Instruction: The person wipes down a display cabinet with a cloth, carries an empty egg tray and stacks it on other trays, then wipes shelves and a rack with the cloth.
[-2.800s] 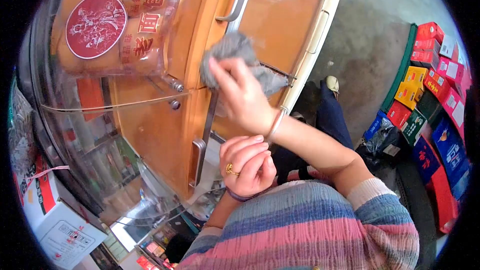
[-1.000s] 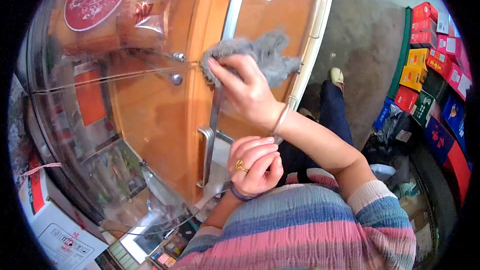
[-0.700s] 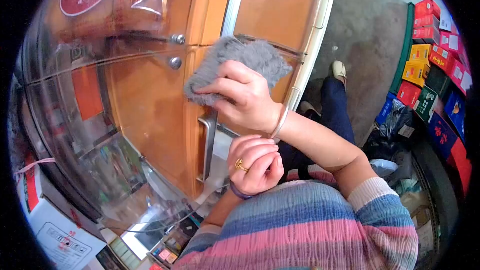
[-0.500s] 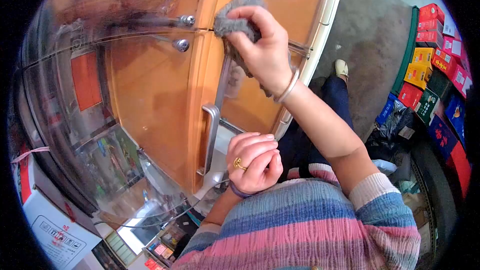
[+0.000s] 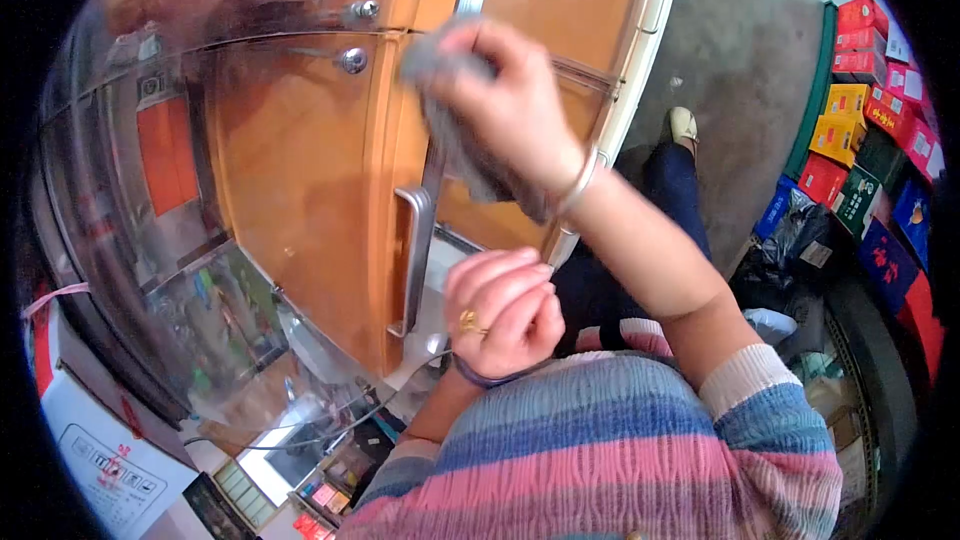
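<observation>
My right hand [image 5: 515, 105], a bangle at its wrist, pinches a fluffy grey cloth [image 5: 465, 145] against the orange cabinet frame. The cloth hangs down below my fingers and is slightly blurred. Close to my chest, my left hand [image 5: 505, 310] is curled with a gold ring on it; whether it holds anything inside is hidden. Left of the cloth are the orange door panel [image 5: 300, 170] behind clear glass and a round metal knob [image 5: 351, 61]. Below the cloth, a metal handle [image 5: 413, 260] stands on the cabinet edge.
Stacked colourful boxes [image 5: 840, 130] line the right side beside a black plastic bag [image 5: 795, 240]. A white carton [image 5: 115, 460] sits at the lower left. A cream shoe [image 5: 683, 126] is on the grey floor [image 5: 745, 70]. A cable [image 5: 340, 432] runs at the bottom.
The cloth first spread across the frame and glass, then bunched up and now hangs beneath my right hand, which has moved slightly left since the last frame. The view has shifted down the cabinet.
</observation>
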The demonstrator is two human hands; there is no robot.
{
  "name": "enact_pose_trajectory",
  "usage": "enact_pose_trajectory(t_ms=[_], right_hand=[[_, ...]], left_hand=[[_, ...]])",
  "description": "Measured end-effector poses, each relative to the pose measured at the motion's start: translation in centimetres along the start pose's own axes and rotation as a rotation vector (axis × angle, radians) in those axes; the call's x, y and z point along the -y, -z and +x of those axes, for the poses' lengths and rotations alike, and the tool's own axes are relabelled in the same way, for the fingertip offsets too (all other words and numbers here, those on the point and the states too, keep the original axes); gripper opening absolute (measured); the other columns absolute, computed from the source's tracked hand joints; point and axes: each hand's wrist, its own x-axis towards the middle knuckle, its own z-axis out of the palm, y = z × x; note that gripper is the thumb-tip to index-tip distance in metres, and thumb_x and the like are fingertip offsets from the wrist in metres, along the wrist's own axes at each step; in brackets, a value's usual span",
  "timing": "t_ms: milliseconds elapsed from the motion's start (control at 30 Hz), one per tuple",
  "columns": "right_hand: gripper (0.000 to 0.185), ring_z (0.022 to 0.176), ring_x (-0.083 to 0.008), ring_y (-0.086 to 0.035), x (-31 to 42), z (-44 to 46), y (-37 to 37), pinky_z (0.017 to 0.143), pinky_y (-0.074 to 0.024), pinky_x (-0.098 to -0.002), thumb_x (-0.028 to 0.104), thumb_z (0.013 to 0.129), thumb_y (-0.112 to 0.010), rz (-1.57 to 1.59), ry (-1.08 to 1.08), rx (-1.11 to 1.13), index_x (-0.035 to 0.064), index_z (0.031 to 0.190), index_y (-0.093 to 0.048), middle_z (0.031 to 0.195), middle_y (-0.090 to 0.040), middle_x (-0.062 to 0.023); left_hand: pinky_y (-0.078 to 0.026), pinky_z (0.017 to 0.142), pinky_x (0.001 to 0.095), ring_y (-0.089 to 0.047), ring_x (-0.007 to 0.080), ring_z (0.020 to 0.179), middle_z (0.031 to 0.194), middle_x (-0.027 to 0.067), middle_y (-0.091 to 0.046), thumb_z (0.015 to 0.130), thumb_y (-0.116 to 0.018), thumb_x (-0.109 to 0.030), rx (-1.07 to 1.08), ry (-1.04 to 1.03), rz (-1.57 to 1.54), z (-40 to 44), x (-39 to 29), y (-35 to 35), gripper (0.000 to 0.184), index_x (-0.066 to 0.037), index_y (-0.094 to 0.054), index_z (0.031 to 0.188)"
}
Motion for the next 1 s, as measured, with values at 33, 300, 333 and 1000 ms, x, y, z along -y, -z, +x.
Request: enact_pose_trajectory(t_ms=[33,300,333,1000], right_hand=[[0.019,0.074,-0.0092,-0.060,0.0,1.8,0.4,0.066,-0.0506,-0.0256,0.007,0.074,-0.071,0.052,-0.073,-0.005,0.0019,0.090,-0.062,0.082,-0.065,-0.0013],[0.013,0.072,-0.0193,-0.065,0.6,-2.7,-0.7,0.070,-0.0521,-0.0316,0.011,0.070,-0.069,-0.134,0.074,0.130,0.0037,0.081,-0.066,0.075,-0.067,-0.0102],[0.013,0.071,-0.0186,-0.065,1.1,-0.9,-0.5,0.069,-0.0521,-0.0312,0.011,0.071,-0.069,-0.136,0.078,0.047,0.0033,0.081,-0.066,0.075,-0.067,-0.0105],[0.024,0.065,-0.0190,-0.064,0.5,-4.4,-0.7,0.063,-0.0507,-0.0327,0.023,0.070,-0.074,-0.109,-0.219,0.240,0.0020,0.078,-0.068,0.072,-0.066,-0.0126]], left_hand=[[-0.047,0.084,0.0407,-0.062,0.0232,0.092,0.093,0.0035,-0.064,0.076,-0.064,-0.008,-0.005,0.004,0.065,0.0,0.2,0.6,0.008,-0.007,-0.061,0.084],[-0.039,0.096,0.0438,-0.048,0.0331,0.111,0.122,0.0172,-0.051,0.082,-0.060,-0.015,-0.100,0.208,0.461,-1.4,1.0,2.6,0.032,0.002,-0.060,0.109],[-0.038,0.097,0.0443,-0.048,0.0337,0.112,0.123,0.0191,-0.051,0.081,-0.061,-0.015,-0.076,0.233,0.466,-1.6,0.9,2.7,0.037,0.004,-0.058,0.113],[-0.042,0.090,0.0420,-0.054,0.0333,0.103,0.121,0.0189,-0.058,0.079,-0.060,-0.007,-0.152,0.393,0.359,-3.8,0.2,3.5,0.030,0.004,-0.062,0.107]])
